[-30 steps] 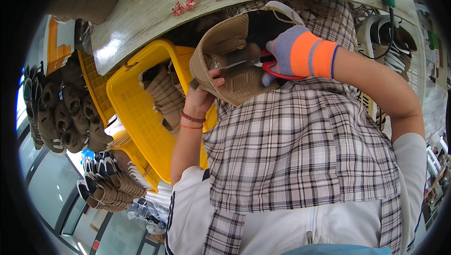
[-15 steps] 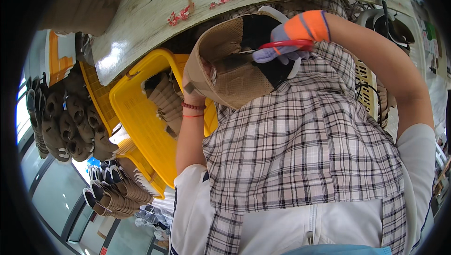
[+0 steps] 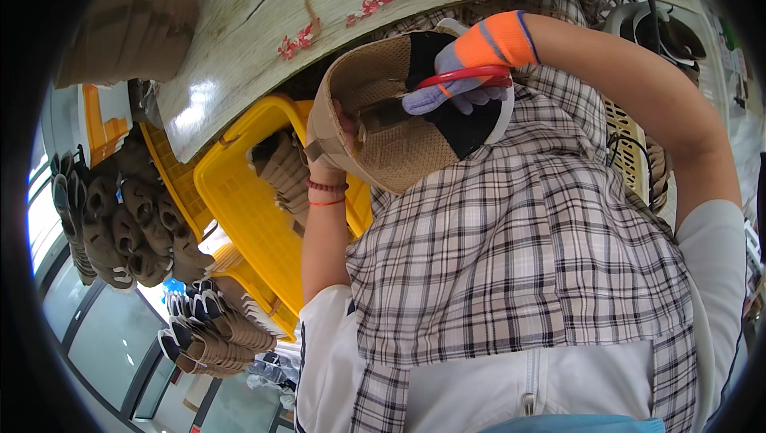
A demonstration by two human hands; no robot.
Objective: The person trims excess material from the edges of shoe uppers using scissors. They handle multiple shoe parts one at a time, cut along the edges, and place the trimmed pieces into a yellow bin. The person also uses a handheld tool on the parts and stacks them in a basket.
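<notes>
A tan mesh shoe upper (image 3: 415, 152) with a black lining and a white edge is held above my lap, its hollow side showing. My bare left hand (image 3: 321, 162) grips its left end, with the thumb inside and the other fingers mostly hidden behind the material. Inside the upper, my right hand (image 3: 471, 74), in a grey and orange glove, is closed around red-handled scissors (image 3: 467, 75). Their dark blades (image 3: 387, 116) point left toward my left thumb. Whether the blades touch the material cannot be made out.
Left of my lap stands a yellow basket (image 3: 239, 201) holding stacked tan uppers (image 3: 281, 173). More brown shoe uppers (image 3: 128, 229) and tan ones (image 3: 211, 333) are grouped farther left. A pale worktable (image 3: 247, 58) spans the far side, with a tan stack (image 3: 132, 30) at its left.
My right hand and the scissors have shifted slightly left and deeper into the upper. The view has tilted a little; my left hand keeps its grip.
</notes>
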